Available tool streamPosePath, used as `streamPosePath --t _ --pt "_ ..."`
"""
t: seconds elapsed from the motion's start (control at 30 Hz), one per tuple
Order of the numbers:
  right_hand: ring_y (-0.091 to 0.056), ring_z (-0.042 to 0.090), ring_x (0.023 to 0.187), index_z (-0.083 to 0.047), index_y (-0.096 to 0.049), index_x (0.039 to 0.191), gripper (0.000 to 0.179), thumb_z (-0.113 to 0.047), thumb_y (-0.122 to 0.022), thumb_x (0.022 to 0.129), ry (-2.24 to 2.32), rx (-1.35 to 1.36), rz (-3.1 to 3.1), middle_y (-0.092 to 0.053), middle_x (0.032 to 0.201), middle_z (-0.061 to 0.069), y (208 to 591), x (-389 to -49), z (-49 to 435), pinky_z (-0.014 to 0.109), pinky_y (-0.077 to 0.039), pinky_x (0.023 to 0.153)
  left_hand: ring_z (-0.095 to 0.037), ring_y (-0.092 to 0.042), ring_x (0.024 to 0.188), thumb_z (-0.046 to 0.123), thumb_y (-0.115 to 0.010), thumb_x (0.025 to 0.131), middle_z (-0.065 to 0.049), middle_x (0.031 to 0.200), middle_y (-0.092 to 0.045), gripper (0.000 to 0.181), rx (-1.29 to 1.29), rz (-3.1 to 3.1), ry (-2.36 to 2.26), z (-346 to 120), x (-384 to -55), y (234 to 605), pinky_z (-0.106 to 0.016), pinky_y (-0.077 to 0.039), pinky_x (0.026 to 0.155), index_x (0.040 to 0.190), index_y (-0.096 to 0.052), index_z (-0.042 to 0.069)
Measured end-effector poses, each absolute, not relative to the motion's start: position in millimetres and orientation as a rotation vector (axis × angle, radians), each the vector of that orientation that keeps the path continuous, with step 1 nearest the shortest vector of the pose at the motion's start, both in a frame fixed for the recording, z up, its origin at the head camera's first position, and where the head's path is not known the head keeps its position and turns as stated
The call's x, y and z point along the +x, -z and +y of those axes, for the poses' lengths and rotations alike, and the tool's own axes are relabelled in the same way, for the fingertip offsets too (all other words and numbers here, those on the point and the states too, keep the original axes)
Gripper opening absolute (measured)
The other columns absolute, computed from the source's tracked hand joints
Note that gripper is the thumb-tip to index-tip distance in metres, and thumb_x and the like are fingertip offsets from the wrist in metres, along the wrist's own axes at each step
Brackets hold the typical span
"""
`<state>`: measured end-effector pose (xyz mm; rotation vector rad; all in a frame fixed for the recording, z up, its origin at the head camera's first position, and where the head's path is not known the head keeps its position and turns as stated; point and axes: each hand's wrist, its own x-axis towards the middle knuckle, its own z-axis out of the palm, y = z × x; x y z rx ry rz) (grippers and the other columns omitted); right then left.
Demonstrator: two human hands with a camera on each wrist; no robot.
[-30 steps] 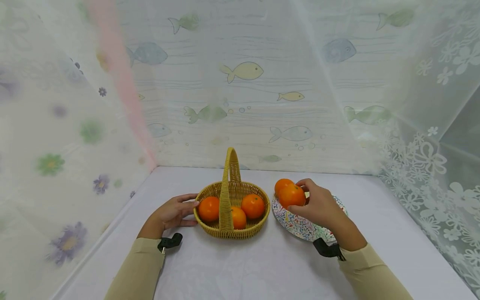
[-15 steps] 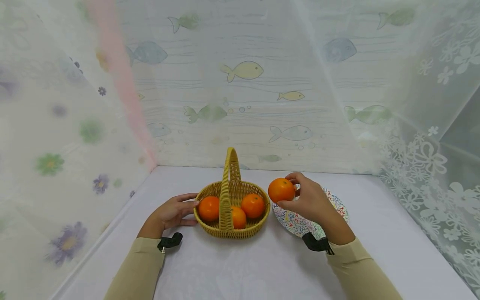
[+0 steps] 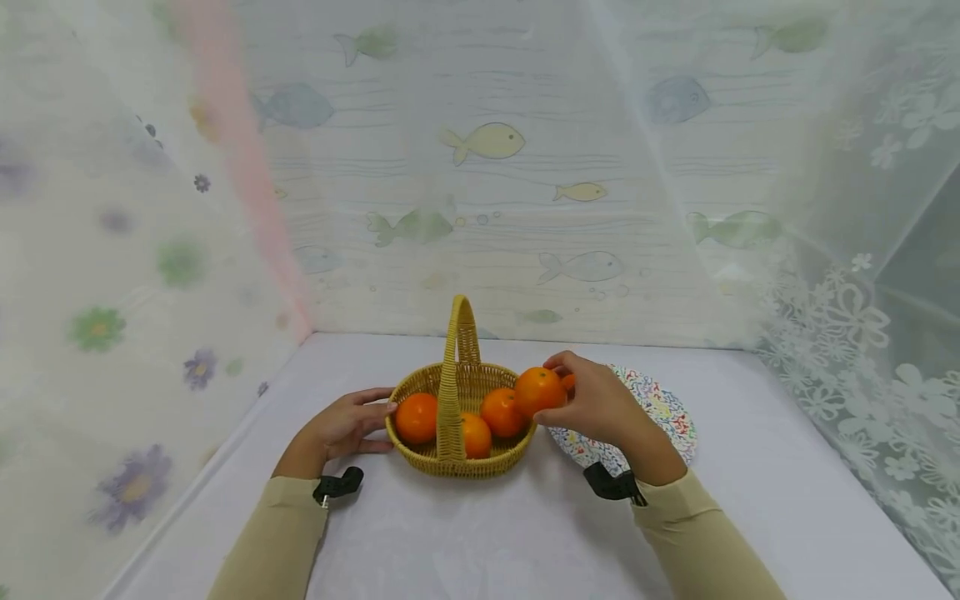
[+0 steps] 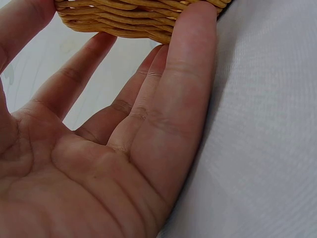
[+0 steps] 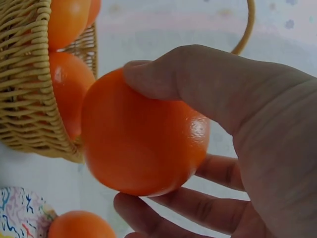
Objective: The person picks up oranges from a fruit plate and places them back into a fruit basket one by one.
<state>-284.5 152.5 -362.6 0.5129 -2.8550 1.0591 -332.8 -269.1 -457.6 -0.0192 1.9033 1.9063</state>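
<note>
A yellow wicker basket [image 3: 472, 467] with a tall arched handle has three oranges inside, one of them a round orange [image 3: 416, 418] at its left end. My left hand [image 3: 348, 427] touches the basket's left side with extended fingertips, and the left wrist view has them against the woven wall [image 4: 124, 20]. My right hand [image 3: 600, 404] holds another orange [image 3: 540, 390] between thumb and fingers, right at the basket's right rim. In the right wrist view this glossy orange [image 5: 143, 136] overlaps the rim and the fruit behind it.
A round plate [image 3: 667, 421] with a multicoloured pattern lies right of the basket, partly under my right forearm. One orange [image 5: 81, 226] is at the plate's edge, mostly hidden by my hand in the head view. A fish-print curtain [image 3: 480, 192] hangs behind the white table [image 3: 465, 542].
My right hand has carried the orange leftward from over the plate to the basket's right rim. The left hand and basket have stayed in place.
</note>
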Motion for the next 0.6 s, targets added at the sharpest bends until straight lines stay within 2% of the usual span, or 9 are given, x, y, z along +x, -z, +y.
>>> streamPosePath --t 0.23,0.47,0.6 --pt "-0.064 0.021 0.102 -0.022 -0.062 0.13 0.065 -0.037 -0.092 0.074 -0.982 0.532 -2.877 -0.068 0.121 0.001 364.8 -285.0 142.4 0.04 -0.058 0.085 -0.023 -0.067 0.12 0.032 -0.073 0.098 -0.008 0.144 -0.062 0.069 -0.007 1.915 -1.91 -269.5 -332.8 459.4 -0.055 -0.059 0.095 0.157 -0.043 0.015" --pt "-0.065 0.021 0.104 -0.023 -0.062 0.131 0.066 -0.037 -0.093 0.074 -1.009 0.529 -2.842 -0.068 0.122 0.002 371.4 -287.6 134.0 0.043 -0.058 0.089 -0.023 -0.067 0.119 0.03 -0.073 0.098 -0.007 0.143 -0.063 0.067 -0.006 1.902 -1.919 -269.4 -334.0 459.3 -0.055 -0.059 0.095 0.157 -0.044 0.016" --pt "-0.066 0.019 0.101 -0.022 -0.061 0.132 0.067 -0.037 -0.093 0.075 -1.038 0.533 -2.829 -0.068 0.12 0.0 377.1 -288.4 128.9 0.041 -0.059 0.087 -0.022 -0.068 0.119 0.03 -0.072 0.099 -0.007 0.142 -0.063 0.067 -0.014 1.896 -1.92 -271.0 -333.5 460.0 -0.055 -0.059 0.094 0.157 -0.043 0.015"
